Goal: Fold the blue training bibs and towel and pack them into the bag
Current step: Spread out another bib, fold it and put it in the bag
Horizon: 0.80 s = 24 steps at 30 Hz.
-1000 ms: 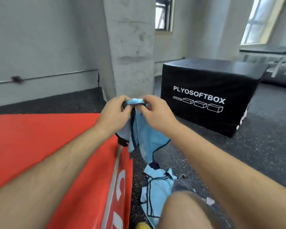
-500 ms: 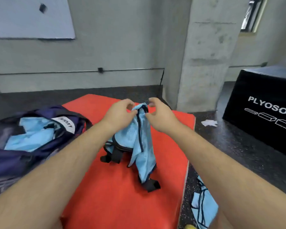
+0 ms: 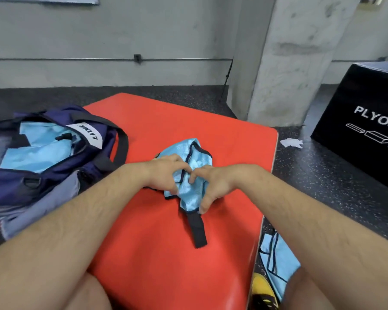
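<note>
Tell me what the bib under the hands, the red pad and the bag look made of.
Bib: thin shiny synthetic mesh, likely polyester; it crumples and glints, with dark binding. Red pad: smooth vinyl-like cover, faintly glossy, probably over foam. Bag: woven navy fabric, perhaps nylon; soft, sagging walls.

a grey painted wall carries a thin horizontal pipe. a rough concrete pillar stands on the dark speckled floor, beside a black box lettered "plyos". a white scrap, perhaps crumpled paper, lies near the box.
</note>
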Available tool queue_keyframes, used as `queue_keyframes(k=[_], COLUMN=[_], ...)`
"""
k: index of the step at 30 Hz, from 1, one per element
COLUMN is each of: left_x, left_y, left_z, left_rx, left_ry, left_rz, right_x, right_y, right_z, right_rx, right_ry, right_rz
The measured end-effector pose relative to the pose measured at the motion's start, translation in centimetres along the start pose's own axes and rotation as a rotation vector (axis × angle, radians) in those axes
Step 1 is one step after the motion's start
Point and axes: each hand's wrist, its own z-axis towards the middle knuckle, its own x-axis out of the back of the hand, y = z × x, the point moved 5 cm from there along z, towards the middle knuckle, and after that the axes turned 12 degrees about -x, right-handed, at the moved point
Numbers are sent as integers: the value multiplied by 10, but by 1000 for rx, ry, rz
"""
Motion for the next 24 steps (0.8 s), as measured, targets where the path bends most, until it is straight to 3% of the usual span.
queue_keyframes(k=[5,8,10,13,17,19,22,24], left_x=[0,3,11,26,24,21,27,32], left_y=[2,8,17,28,26,23,19,20], left_z=[-2,-3,-6,-10,-6,-1,2,2], left_rx=[-5,-25,-43,-74,-56,-59,-32,-20], left_ry=[107,164,215,278,300,333,456,537], left_rz=[-30,-9,19,-139,-299,-287,-336,-415], right_x=[-8,4,18,37,53,57,64,63], right_y=[-5,0,5,17,22,26,49,61], right_z=[10,7,0,-8,-21,-29,-35,-38], right_rx=[164,168,152,72,102,121,0,-95], right_ry=[270,393,448,463,347,341,576,592], right_rz=[-77,13,125,414,877,972,742,449])
